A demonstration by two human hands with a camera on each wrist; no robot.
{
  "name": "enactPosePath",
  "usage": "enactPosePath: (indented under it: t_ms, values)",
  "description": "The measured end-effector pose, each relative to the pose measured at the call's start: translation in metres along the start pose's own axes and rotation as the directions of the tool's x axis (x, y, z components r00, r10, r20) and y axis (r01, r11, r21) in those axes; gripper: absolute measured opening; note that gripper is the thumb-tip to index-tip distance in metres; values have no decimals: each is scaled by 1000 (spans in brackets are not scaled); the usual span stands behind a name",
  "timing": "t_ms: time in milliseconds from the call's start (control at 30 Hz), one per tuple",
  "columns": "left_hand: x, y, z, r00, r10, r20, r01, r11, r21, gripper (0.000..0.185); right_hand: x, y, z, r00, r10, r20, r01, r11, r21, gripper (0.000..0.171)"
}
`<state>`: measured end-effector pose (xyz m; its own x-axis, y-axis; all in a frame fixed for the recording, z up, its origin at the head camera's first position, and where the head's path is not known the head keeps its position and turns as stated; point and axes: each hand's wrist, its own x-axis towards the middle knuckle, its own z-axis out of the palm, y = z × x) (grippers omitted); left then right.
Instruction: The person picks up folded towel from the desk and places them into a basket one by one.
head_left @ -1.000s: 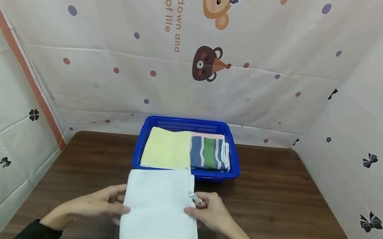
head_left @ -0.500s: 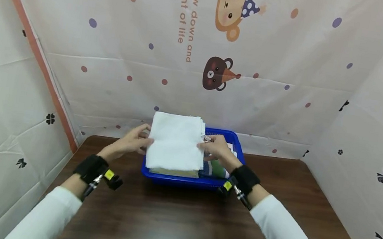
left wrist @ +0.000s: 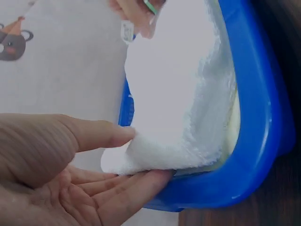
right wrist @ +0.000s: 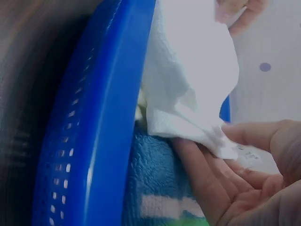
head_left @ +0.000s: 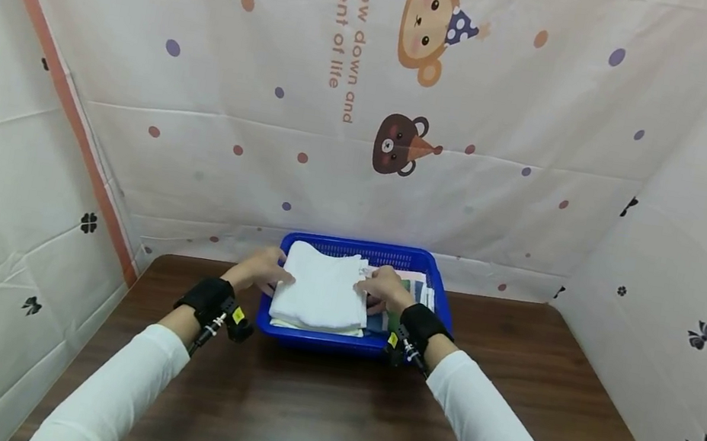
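A folded white towel (head_left: 322, 289) lies over the left part of the blue basket (head_left: 334, 340), on top of a pale yellow towel (left wrist: 233, 123) whose edge peeks out. My left hand (head_left: 260, 269) pinches the white towel's left edge, thumb above and fingers beneath, as the left wrist view shows. On the opposite edge my right hand (head_left: 387, 287) pinches the towel near its small white label (right wrist: 251, 157). Beneath the right fingers sits a blue, white and green striped towel (right wrist: 160, 181) in the basket's right part.
The basket stands toward the back of a dark brown wooden table (head_left: 309, 414). Behind it hangs a printed curtain (head_left: 249, 181), with similar sheets on both sides. Black straps with small cameras circle both wrists.
Both hands have carried the white towel forward from the table's front, over the basket and down onto the yellow towel. The view has shifted slightly.
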<state>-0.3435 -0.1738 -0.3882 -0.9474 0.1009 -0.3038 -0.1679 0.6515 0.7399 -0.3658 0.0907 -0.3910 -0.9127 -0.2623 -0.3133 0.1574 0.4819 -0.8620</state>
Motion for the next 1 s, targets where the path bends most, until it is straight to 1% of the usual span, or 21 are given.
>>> enactPosePath:
  t_ms: [33, 100, 133, 200, 300, 367, 433, 467, 567, 667, 733, 800, 867, 933, 967, 1000]
  values:
    - [-1, 1, 1, 1000, -1, 7, 1, 1000, 23, 49, -1, 1, -1, 1000, 3, 13, -3, 1000, -16, 13]
    - [-1, 4, 2, 1000, 0, 9, -1, 998, 62, 42, -2, 1, -5, 999, 5, 50, -2, 998, -55, 25]
    - [-1, 4, 3, 1000, 1, 6, -1, 997, 74, 37, -3, 1, -6, 998, 3, 67, 2, 997, -76, 27]
    - [0, 5, 3, 1000, 18, -5, -18, 994, 107, 29, -3, 0, -9, 996, 0, 91, 10, 994, -110, 20]
    - [6, 5, 4, 997, 61, -36, -54, 983, 177, 21, -2, 0, -11, 996, -16, 88, 28, 990, -138, 20]
    - [11, 3, 5, 995, 85, -43, -72, 967, 245, 24, -1, 1, -11, 997, -33, 75, 46, 985, -168, 23]
    - [15, 0, 7, 994, 94, -53, -73, 947, 313, 29, 1, 3, -11, 996, -61, 65, 73, 975, -212, 28]
    - [17, -2, 8, 994, 95, -54, -72, 940, 333, 28, 2, 4, -11, 995, -73, 63, 86, 967, -239, 30]
    - [22, -7, 11, 994, 89, -63, -58, 924, 377, 31, 5, 10, -13, 994, -94, 63, 108, 948, -299, 36]
    - [24, -9, 12, 996, 62, -64, -31, 914, 404, 43, 5, 13, -16, 992, -102, 75, 120, 944, -306, 37]
    - [23, -10, 11, 997, 50, -64, -19, 908, 418, 50, 4, 15, -16, 988, -130, 79, 148, 944, -293, 36]
    - [21, -11, 8, 997, 45, -68, -12, 906, 422, 54, 5, 15, -16, 981, -179, 77, 194, 931, -310, 36]
    - [19, -12, 4, 995, 60, -79, -22, 909, 417, 54, 5, 14, -17, 970, -235, 58, 240, 913, -330, 27]
    - [17, -14, 0, 986, 104, -133, -42, 914, 404, 52, 6, 13, -20, 950, -310, 38, 302, 882, -362, 21]
    - [16, -14, -2, 977, 124, -171, -47, 917, 397, 51, 6, 12, -23, 938, -347, 25, 329, 865, -379, 17]
    - [15, -15, -4, 965, 147, -216, -51, 917, 396, 48, 6, 11, -26, 924, -382, 4, 353, 849, -393, 15]
